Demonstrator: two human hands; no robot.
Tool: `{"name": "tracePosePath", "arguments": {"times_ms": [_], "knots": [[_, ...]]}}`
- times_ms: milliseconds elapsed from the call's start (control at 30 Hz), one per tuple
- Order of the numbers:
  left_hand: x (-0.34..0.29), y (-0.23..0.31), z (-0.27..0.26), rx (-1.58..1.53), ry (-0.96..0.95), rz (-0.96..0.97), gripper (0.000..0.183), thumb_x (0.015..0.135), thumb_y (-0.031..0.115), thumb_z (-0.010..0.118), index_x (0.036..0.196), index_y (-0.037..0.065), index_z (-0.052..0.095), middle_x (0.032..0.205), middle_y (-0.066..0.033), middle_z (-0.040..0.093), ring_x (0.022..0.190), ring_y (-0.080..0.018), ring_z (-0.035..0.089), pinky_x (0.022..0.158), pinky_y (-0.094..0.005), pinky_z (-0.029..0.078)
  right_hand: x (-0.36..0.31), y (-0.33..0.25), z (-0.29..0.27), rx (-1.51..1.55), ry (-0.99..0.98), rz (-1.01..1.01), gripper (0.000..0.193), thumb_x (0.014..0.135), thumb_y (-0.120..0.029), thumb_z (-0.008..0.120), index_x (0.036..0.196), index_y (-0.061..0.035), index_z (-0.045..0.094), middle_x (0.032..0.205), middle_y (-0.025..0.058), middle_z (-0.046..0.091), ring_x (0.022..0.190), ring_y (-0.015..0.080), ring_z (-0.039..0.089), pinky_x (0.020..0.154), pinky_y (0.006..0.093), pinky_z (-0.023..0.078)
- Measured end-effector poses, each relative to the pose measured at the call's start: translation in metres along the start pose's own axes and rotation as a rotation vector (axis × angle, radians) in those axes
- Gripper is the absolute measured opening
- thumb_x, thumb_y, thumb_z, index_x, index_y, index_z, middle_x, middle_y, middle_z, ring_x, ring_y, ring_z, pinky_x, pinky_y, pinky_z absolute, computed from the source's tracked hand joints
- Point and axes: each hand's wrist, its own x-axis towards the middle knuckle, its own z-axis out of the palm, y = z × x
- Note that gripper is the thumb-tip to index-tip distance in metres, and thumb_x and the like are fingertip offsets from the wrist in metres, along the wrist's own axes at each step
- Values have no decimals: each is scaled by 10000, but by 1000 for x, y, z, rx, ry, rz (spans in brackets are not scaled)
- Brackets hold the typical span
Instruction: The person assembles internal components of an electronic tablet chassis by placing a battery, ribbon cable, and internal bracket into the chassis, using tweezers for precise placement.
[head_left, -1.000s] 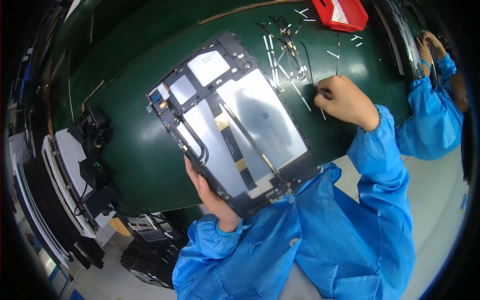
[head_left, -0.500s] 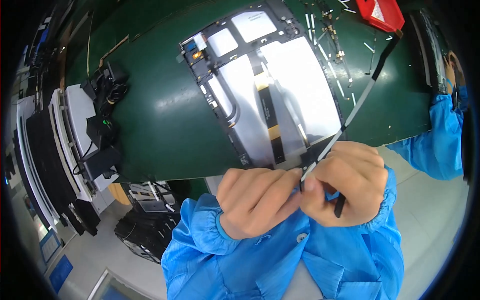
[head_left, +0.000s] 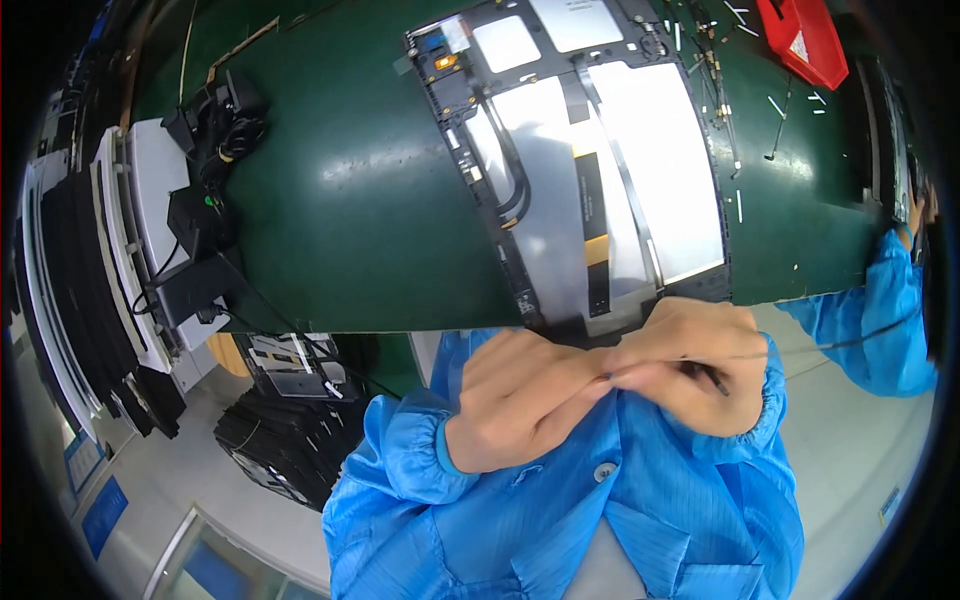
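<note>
A thin, flexible grey-and-black strip (head_left: 840,346), seen almost edge-on, trails right from my fingertips over the back of my right hand. My left hand (head_left: 515,390) is closed, pinching at the strip's near end. Fingertip to fingertip with it, my right hand (head_left: 695,345) is also closed on the strip. A dark slender end (head_left: 716,378) pokes out inside the curl of my right fingers; its kind cannot be made out. Just beyond both hands lies an opened device panel (head_left: 655,160) with a black frame, silver plates and ribbon cables, its near edge partly hidden by my hands.
The green table (head_left: 340,230) carries black adapters with cables (head_left: 215,150) at left and a red tray (head_left: 805,45) at far right. Loose strips (head_left: 715,75) lie beside the panel. Stacked panels (head_left: 280,445) stand below left. Another person's blue sleeve (head_left: 890,320) is at right.
The strip has swung from pointing up and away to lying nearly level toward the right. My right hand has turned over. The panel appears further right and higher in the view.
</note>
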Motion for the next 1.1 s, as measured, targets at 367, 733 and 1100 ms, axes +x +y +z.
{"name": "tracePosePath", "arguments": {"times_ms": [367, 733, 1100], "knots": [[-31, 6, -26, -377, -151, -531, 618, 857, 143, 590, 1393, -40, 342, 1471, -233, 182, 1353, -354, 255, 1088, -419, 225, 6, 22, 10, -39, 224, 43, 109, 801, 44, 650, 899, 82, 676, 877, 184, 691, 723, 211, 686, 605, 252, 520], [-34, 0, -34, -964, -10, -744, 519, 934, 323, 459, 1278, -66, 470, 1503, -181, 147, 1387, -299, 184, 1094, -403, 162, 8, 24, 20, -273, 343, -134, 48, 773, 76, 655, 818, 86, 644, 781, 157, 661, 658, 226, 649, 577, 284, 492], [-21, -36, -9, -632, 251, -449, 96, 879, 25, 536, 955, -4, 587, 1079, -115, 515, 979, -186, 508, 877, -282, 391, 17, 12, 30, -474, 21, -14, 96, 719, 39, 662, 806, 42, 622, 789, 154, 592, 666, 313, 589, 597, 360, 480]]}}
